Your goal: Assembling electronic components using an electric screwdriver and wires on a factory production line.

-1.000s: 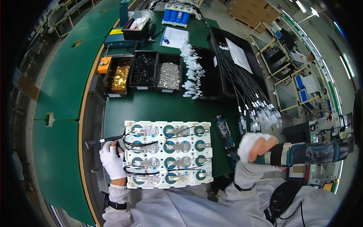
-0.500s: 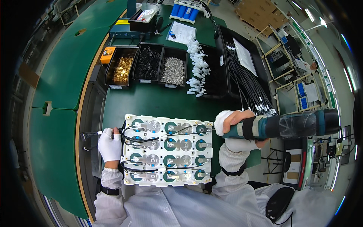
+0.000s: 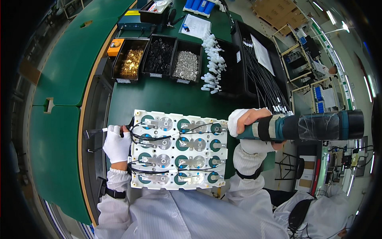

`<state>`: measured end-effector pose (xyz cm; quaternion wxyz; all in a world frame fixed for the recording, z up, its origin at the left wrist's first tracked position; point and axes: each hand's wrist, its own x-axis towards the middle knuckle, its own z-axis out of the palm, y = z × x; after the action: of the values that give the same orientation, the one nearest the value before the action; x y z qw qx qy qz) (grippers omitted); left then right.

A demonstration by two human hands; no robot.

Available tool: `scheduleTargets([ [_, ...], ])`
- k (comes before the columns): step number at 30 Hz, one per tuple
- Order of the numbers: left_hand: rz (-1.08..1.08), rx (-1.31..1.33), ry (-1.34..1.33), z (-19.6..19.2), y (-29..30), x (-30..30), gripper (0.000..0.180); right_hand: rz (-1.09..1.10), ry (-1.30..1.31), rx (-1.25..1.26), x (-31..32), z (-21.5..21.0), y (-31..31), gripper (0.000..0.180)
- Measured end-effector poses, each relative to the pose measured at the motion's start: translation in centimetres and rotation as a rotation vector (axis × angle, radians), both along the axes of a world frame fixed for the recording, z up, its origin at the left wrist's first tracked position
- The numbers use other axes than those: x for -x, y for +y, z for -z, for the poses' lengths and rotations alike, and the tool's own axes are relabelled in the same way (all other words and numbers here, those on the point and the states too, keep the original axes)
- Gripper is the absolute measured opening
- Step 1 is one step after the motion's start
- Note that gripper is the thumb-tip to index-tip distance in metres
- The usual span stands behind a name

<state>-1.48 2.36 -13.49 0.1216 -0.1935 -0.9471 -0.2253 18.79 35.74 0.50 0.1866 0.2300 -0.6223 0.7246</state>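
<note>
A white battery module (image 3: 171,184) with rows of round cells, metal tabs and black wires lies in front of me. At its left edge is my left hand (image 3: 117,145) in a white fingerless glove, its thumb and fingers closed on a black cable (image 3: 132,122) at the upper left corner. My right hand (image 3: 251,120), gloved likewise, grips a teal and black cordless screwdriver (image 3: 318,126) at the module's right edge. The tool lies sideways, its body pointing right. Its front end is hidden by my hand.
Beyond the module stand black bins of brass pieces (image 3: 131,65), black clips (image 3: 159,53) and silver fasteners (image 3: 186,65). White-capped parts (image 3: 213,63) lie in a row beside a black tray (image 3: 238,85) of long black cables (image 3: 266,79). A paper sheet (image 3: 197,26) lies farther back.
The whole view has shifted slightly, so the module and bins sit higher and a little farther right in the picture. Both hands keep their holds; the screwdriver stays by the right edge.
</note>
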Motion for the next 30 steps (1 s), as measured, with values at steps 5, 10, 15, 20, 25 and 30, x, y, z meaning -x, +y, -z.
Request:
scheduleTargets([
  [5, 0.191, -0.003, 0.078, 0.6, -1.3, 0.0, 0.017, 0.027, -0.022, 0.037, 0.2, -0.1, -0.5, 0.091],
  [10, 0.275, 0.099, 0.081, 0.0, -1.3, 0.1, 0.033, 0.114, 0.08, -0.105, -1.6, -3.0, -1.9, 0.082],
  [15, 0.277, 0.064, 0.058, 0.7, -1.7, 0.9, 0.032, -0.125, -0.059, -0.065, -2.9, -2.4, -1.1, 0.083],
  [20, 0.252, -0.003, -0.016, 0.1, -1.2, 0.6, 0.03, -0.196, -0.05, -0.017, -2.7, -1.1, -0.8, 0.084],
  [25, 0.272, -0.023, 0.021, 0.3, -1.2, 0.5, 0.028, -0.2, -0.079, 0.003, -2.6, -0.1, -1.4, 0.08],
  [30, 0.253, -0.062, 0.035, 0.3, -1.5, 0.5, 0.026, 0.068, -0.157, -0.028, -2.7, -1.8, -4.2, 0.046],
])
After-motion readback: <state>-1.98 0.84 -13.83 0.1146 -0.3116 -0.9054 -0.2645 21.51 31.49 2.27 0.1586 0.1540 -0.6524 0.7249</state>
